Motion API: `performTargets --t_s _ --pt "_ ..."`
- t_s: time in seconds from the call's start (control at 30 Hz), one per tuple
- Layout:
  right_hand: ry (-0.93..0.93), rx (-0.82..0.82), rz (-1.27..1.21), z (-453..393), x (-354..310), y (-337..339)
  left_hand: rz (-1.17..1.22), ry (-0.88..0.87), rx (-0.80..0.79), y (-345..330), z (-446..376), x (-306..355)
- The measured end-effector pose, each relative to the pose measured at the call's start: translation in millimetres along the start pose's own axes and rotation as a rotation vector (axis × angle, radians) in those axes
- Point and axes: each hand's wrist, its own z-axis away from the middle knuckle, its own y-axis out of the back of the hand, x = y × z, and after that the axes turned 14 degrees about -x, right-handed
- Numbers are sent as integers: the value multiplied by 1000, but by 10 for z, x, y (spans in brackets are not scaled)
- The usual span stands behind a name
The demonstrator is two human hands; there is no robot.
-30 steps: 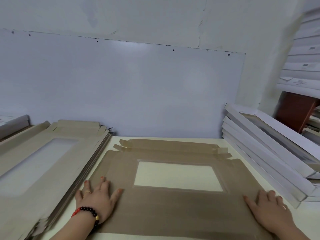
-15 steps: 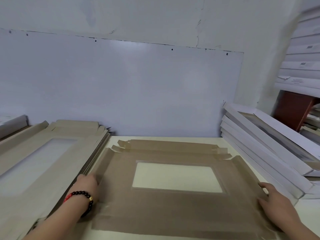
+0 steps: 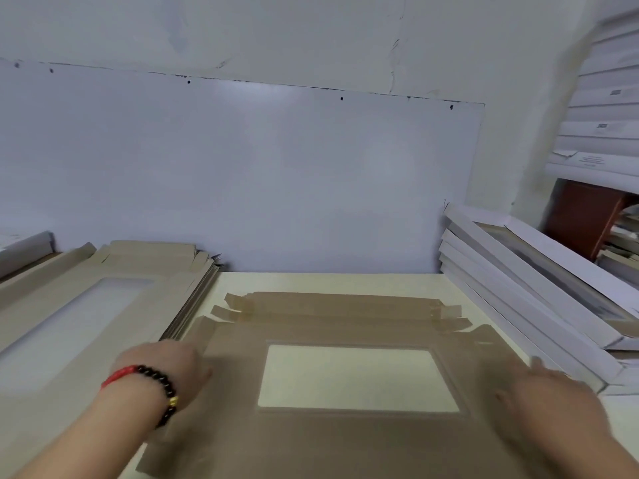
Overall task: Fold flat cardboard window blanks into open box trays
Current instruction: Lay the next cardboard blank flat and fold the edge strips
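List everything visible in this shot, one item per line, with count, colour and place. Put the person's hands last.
cardboard window blank: one, brown, flat on the table in the middle, far flaps folded over
stack of flat blanks: one pile, pale tan, left of the table
stack of folded trays: one leaning pile, white, right side against the wall
table: one, cream, under the blank
wall panel: one, pale grey-blue, behind the table
shelf of white boxes: one stack, white, top right
bead bracelet: one, black and red, on the left wrist
left hand: at the blank's left edge
right hand: at the blank's right edge, blurred
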Motion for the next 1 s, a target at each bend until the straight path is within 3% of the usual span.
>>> performTargets --t_s 0.1,0.2,0.33,0.43,0.5,0.6,0.83,1.0 --pt "427 50 -180 120 -691 311 5 -196 96 79 14 621" --pt "937 269 -431 281 -1328 414 252 -489 141 -168 -26 1273" --pt "1122 18 -440 315 -1692 187 369 -670 151 -577 -111 1591" --pt "1028 114 -294 195 -1687 47 256 -652 86 -796 -190 1550" --pt "940 91 -189 91 -1589 14 181 -609 54 -839 -263 1445" --pt "818 -127 -203 -163 -1304 -116 134 -498 8 -822 -386 1191" --pt "441 -233 -271 -524 -375 -429 213 -204 -32 -858 -648 446" --pt "167 -228 -354 -558 -60 -564 290 -36 -38 -834 -683 332"
